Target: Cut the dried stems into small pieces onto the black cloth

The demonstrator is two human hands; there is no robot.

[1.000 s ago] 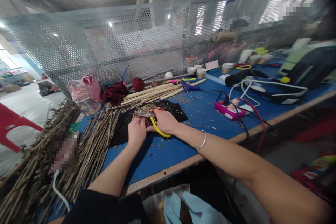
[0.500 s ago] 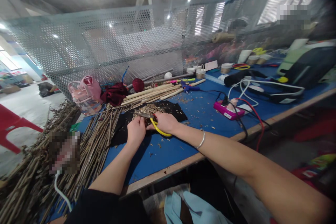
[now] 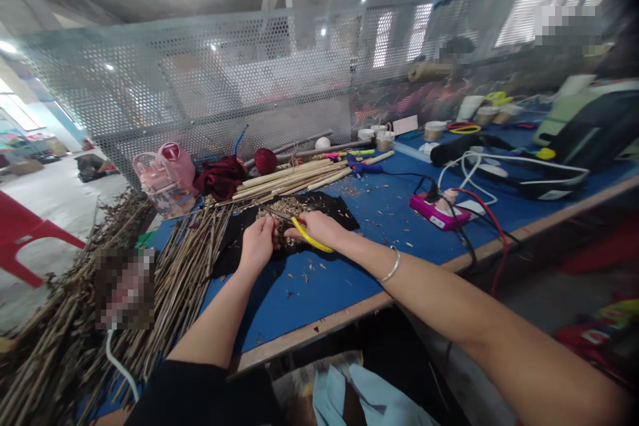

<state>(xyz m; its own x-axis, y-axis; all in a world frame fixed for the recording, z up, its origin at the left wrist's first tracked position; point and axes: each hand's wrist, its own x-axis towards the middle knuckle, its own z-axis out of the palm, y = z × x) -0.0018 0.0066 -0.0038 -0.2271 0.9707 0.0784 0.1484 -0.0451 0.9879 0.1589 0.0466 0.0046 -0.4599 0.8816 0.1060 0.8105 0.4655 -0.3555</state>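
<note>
My right hand [image 3: 319,229] is closed on yellow-handled scissors [image 3: 315,241], whose dark blades point left above a heap of small brown plant pieces [image 3: 288,207]. Close beside the blades, my left hand [image 3: 259,239] has its fingers pressed together; what they pinch is too small to make out. Under both hands and the heap lies a black cloth [image 3: 342,210] on the blue table [image 3: 299,306]. Long dry stems [image 3: 184,266] lie just left of the cloth, and peeled pale sticks [image 3: 284,178] lie behind it.
A pink bottle bag [image 3: 170,180] and dark red cloth [image 3: 219,178] stand at the back left. A blue glue gun [image 3: 364,166] is behind the cloth. To the right are a magenta power strip [image 3: 439,213] with cables and several cups. A perforated screen [image 3: 224,86] borders the back.
My right hand has turned slightly and the scissors' handles with it, their blades still near my left fingers. My left hand has barely moved. The whole view has shifted a little.
</note>
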